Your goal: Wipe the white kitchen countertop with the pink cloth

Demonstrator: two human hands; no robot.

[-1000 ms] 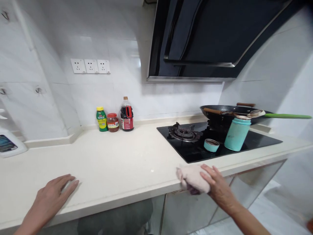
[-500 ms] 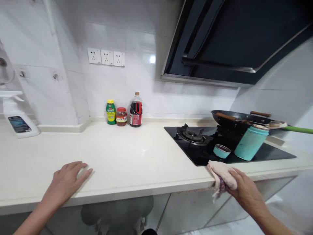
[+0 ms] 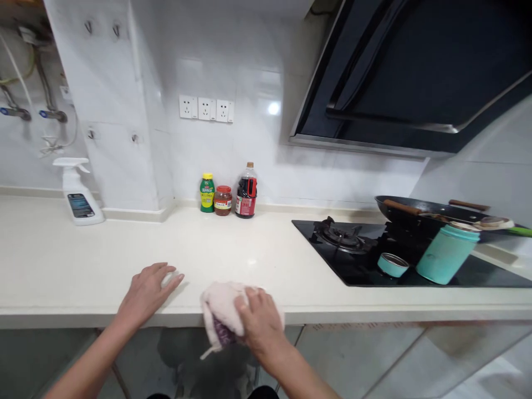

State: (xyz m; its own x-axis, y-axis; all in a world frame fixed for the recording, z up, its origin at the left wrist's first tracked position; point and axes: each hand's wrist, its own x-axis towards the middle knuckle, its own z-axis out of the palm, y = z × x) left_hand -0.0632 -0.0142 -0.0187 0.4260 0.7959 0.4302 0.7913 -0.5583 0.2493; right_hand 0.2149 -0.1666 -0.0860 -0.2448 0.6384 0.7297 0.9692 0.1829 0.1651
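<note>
My right hand (image 3: 261,318) grips a pale pink cloth (image 3: 224,302) at the front edge of the white countertop (image 3: 191,244). Part of the cloth, with a purple patch, hangs down over the edge. To its left, my left hand (image 3: 147,291) is over the counter with thumb and fingers apart and nothing in it. Whether its fingertips touch the surface, I cannot tell.
By the wall stand a green squeeze bottle (image 3: 206,193), a red-lidded jar (image 3: 223,200) and a dark sauce bottle (image 3: 246,192). A spray bottle (image 3: 78,194) is at left. On the black hob (image 3: 361,274) are a wok (image 3: 428,213), a turquoise flask (image 3: 449,255) and its cup (image 3: 393,266).
My right hand has carried the cloth left along the counter edge, from beside the hob to near my left hand. The view has turned left, showing more of the pipes and the spray bottle.
</note>
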